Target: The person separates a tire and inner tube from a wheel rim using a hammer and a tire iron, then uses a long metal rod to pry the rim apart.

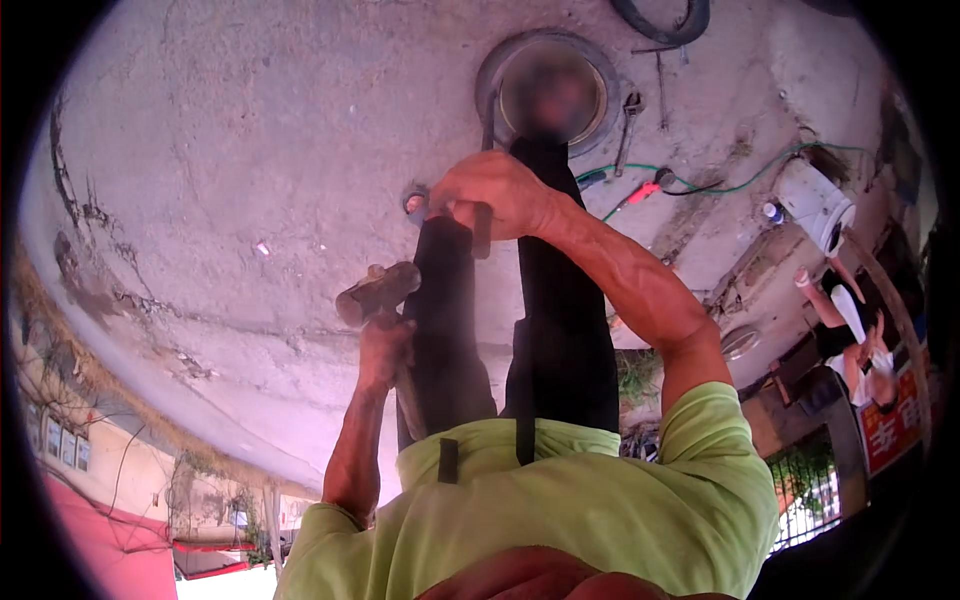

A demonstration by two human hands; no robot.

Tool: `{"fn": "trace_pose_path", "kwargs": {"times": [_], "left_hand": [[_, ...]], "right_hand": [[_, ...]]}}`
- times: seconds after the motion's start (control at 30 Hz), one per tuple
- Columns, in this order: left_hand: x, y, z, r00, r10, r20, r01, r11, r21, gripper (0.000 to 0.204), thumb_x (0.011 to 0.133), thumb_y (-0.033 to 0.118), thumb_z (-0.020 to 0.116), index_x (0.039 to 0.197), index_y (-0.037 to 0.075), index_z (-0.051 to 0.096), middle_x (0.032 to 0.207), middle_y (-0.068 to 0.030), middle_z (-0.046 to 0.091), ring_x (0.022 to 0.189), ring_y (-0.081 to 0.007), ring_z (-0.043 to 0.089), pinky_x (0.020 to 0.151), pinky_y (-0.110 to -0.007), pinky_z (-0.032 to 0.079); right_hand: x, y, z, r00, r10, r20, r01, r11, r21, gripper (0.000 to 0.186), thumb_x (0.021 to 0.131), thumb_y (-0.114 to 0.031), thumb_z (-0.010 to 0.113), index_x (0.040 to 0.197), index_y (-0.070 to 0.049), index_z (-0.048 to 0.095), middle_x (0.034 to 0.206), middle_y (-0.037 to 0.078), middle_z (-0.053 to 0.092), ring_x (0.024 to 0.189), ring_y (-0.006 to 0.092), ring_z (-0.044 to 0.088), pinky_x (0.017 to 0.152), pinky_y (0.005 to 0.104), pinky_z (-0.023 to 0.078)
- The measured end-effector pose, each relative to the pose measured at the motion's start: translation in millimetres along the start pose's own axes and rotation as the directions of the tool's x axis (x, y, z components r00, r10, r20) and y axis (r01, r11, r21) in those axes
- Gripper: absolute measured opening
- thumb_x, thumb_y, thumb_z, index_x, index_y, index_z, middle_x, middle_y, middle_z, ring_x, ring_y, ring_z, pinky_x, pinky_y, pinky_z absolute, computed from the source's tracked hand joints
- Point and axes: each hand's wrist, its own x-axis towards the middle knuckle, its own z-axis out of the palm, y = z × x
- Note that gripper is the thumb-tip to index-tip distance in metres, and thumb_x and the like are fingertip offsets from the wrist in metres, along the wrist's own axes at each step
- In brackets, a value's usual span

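My left hand (385,350) is closed round the handle of a short, heavy hammer (378,293), held beside my left thigh with its head up. My right hand (492,195) grips a dark metal tyre lever (482,235), whose lower end sticks out below the fist. The lever's far part (490,115) reaches the left side of a wheel with a tyre (490,70) lying flat on the ground. My right foot is over the wheel's middle, where the picture is blurred. My left shoe (414,197) stands left of the right hand.
Right of the wheel lie an adjustable wrench (628,130), a T-shaped tool (661,85) and a red-handled tool (642,193) by a green hose (735,190). Another tyre (665,30) lies farther off. A white bucket (815,205) and a seated person (860,360) are at the right.
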Motion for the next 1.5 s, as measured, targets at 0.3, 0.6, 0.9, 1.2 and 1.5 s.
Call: {"fn": "trace_pose_path", "kwargs": {"times": [0.3, 0.6, 0.9, 1.2, 1.5], "left_hand": [[5.9, -3.7, -3.4, 1.000, -0.031, -0.005, 0.031, 0.999, -0.011, 0.017, 0.085, 0.013, 0.068, 0.082, 0.007, 0.052, 0.064, -0.0030, 0.051, 0.047, -0.0163, 0.052, 0.043, -0.031, 0.045], [13.0, -1.2, 1.4, 0.999, -0.007, -0.037, 0.008, 0.999, 0.032, 0.016, 0.085, 0.011, 0.069, 0.084, 0.006, 0.054, 0.065, -0.0031, 0.052, 0.048, -0.0154, 0.053, 0.043, -0.030, 0.044], [14.9, 6.4, 8.4, 0.999, 0.004, -0.033, 0.000, 0.993, 0.117, 0.018, 0.088, 0.015, 0.065, 0.076, 0.005, 0.057, 0.060, -0.0043, 0.054, 0.046, -0.0161, 0.054, 0.043, -0.031, 0.044], [16.4, 13.6, 13.9, 0.999, 0.003, -0.043, 0.004, 0.986, 0.169, 0.018, 0.088, 0.014, 0.064, 0.075, 0.005, 0.057, 0.060, -0.0048, 0.054, 0.047, -0.0168, 0.055, 0.043, -0.031, 0.045], [18.7, 10.3, 17.8, 0.999, -0.017, -0.034, 0.021, 0.993, 0.116, 0.017, 0.088, 0.015, 0.065, 0.076, 0.004, 0.058, 0.061, -0.0042, 0.055, 0.048, -0.0163, 0.055, 0.045, -0.030, 0.045]], "right_hand": [[-10.0, 12.9, -1.4, 0.997, 0.055, 0.046, -0.054, 0.998, -0.015, 0.015, 0.073, -0.003, 0.067, 0.088, -0.005, 0.064, 0.076, 0.013, 0.067, 0.075, 0.0349, 0.066, 0.068, 0.0438, 0.051], [-13.9, 16.5, -5.7, 1.000, -0.018, -0.015, 0.018, 1.000, 0.005, 0.020, 0.071, 0.001, 0.064, 0.090, -0.005, 0.065, 0.075, 0.011, 0.065, 0.069, 0.0338, 0.064, 0.063, 0.0426, 0.051], [-19.6, 19.9, -9.2, 1.000, -0.007, 0.016, 0.007, 1.000, 0.012, 0.021, 0.068, -0.001, 0.066, 0.088, -0.005, 0.064, 0.070, 0.012, 0.062, 0.068, 0.0352, 0.064, 0.062, 0.0447, 0.049], [-28.0, 21.9, -13.7, 1.000, 0.015, -0.018, -0.015, 1.000, -0.004, 0.022, 0.068, -0.001, 0.068, 0.090, -0.005, 0.066, 0.074, 0.012, 0.065, 0.071, 0.0348, 0.065, 0.066, 0.0439, 0.051], [-28.5, 22.1, -6.8, 0.997, -0.057, -0.058, 0.058, 0.998, 0.020, 0.026, 0.067, 0.002, 0.065, 0.092, -0.007, 0.067, 0.071, 0.010, 0.061, 0.065, 0.0329, 0.061, 0.059, 0.0428, 0.047]]}}
